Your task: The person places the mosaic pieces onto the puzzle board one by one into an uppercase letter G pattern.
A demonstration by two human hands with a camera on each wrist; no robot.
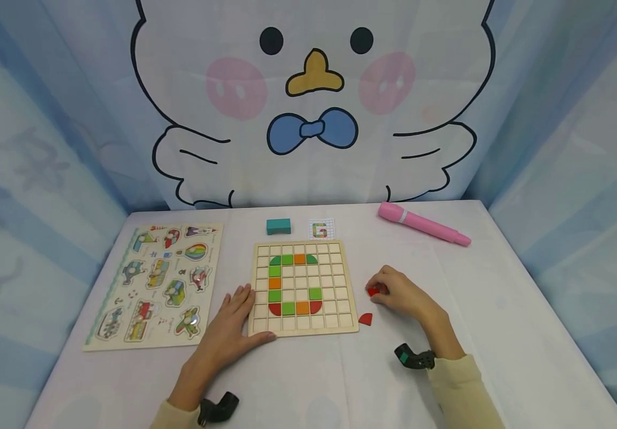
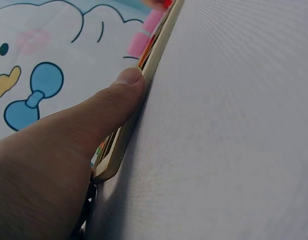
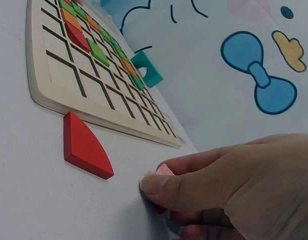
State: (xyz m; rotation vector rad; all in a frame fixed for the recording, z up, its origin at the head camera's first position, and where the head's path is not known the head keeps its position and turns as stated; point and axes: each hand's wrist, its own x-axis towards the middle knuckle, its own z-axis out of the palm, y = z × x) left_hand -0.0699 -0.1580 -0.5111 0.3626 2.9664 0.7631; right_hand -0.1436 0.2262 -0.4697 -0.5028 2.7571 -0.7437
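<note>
A wooden grid board [image 1: 349,286] lies on the table with green, orange and red tiles set in its squares. My left hand [image 1: 231,326] is spread at its front left corner, fingers along the left side, thumb on the front edge; the left wrist view shows the thumb [image 2: 111,102] on the rim. Right of the board, my right hand [image 1: 403,293] pinches a red tile [image 3: 164,170] between thumb and finger, low over the table. The fingers hide most of this tile. A red quarter-circle tile [image 3: 86,147] lies between that hand and the board's right edge.
A pattern card [image 1: 321,229] and a teal block [image 1: 278,226] sit behind the board. On the left lies a picture puzzle board [image 1: 149,286]. A pink marker-shaped stick [image 1: 426,224] rests at the back right. A printed curtain [image 1: 313,173] stands behind the table.
</note>
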